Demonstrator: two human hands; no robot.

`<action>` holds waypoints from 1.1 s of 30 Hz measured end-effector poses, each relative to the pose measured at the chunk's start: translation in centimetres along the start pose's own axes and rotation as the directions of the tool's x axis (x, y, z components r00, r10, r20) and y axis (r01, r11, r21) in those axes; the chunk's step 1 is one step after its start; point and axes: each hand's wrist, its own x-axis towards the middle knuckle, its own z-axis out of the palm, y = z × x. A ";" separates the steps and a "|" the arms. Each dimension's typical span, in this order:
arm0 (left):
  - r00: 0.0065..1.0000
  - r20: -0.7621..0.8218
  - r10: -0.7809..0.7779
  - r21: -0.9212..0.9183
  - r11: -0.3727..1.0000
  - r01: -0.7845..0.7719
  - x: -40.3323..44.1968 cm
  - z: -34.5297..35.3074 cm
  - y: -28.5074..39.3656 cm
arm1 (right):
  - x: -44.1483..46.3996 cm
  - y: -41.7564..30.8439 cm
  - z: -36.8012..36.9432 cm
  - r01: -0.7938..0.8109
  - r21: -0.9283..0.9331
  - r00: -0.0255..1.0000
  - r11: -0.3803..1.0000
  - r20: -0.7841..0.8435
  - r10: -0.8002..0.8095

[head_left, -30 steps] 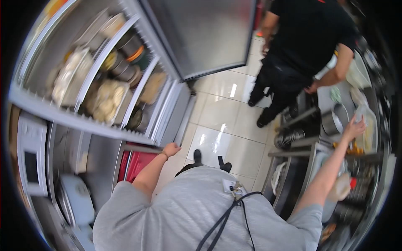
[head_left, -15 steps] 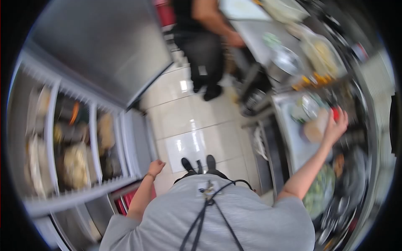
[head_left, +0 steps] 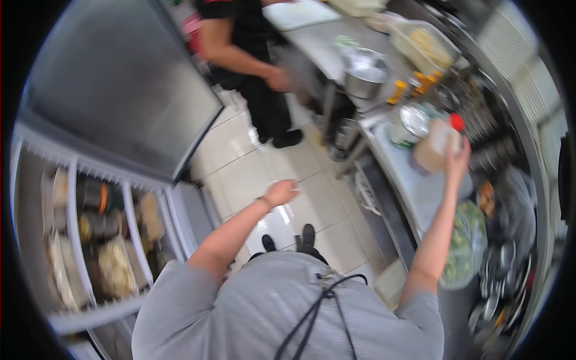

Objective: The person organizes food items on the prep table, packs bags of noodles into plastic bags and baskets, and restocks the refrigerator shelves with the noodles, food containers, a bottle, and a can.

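On the right, my right hand (head_left: 458, 157) is closed on the handle side of a large plastic jug (head_left: 431, 147) with tan contents, beside a red cap (head_left: 456, 122). The jug is over a white board (head_left: 397, 157) on the counter. Touching or close to it stands a clear container with a silvery lid (head_left: 414, 121). My left hand (head_left: 282, 192) is in the air over the tiled floor, fingers curled; whether it holds anything is too small to tell.
An open fridge (head_left: 108, 306) with food bins is at left, its door (head_left: 132, 90) swung out. A co-worker (head_left: 240, 66) stands ahead by the counter. A metal pot (head_left: 366, 73), a noodle bin (head_left: 423, 48), and a bag of greens (head_left: 463, 246) are on the right.
The view has turned toward the counter. My right hand has moved from above the counter onto the jug. My left hand has risen and moved inward, away from the fridge.
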 end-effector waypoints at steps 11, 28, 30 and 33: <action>0.890 0.007 -0.455 -0.041 0.889 0.455 -14.5 4.4 -10.1 | 2.6 -8.3 -10.1 -0.211 0.044 0.972 0.976 -0.097 0.214; 0.189 0.196 -0.962 -0.641 0.020 0.767 -45.1 13.0 -25.2 | -9.8 -29.1 3.1 -0.337 0.442 0.706 0.831 0.703 -0.088; 0.210 0.251 -0.945 -0.726 -0.040 0.687 -45.4 12.9 -28.0 | -13.5 -32.8 6.9 -0.423 0.428 0.631 0.798 0.772 -0.079; 0.133 0.231 -0.964 -0.869 -0.142 0.473 -45.1 11.6 -33.3 | -18.3 -35.8 13.1 -0.522 0.369 0.433 0.769 0.892 -0.133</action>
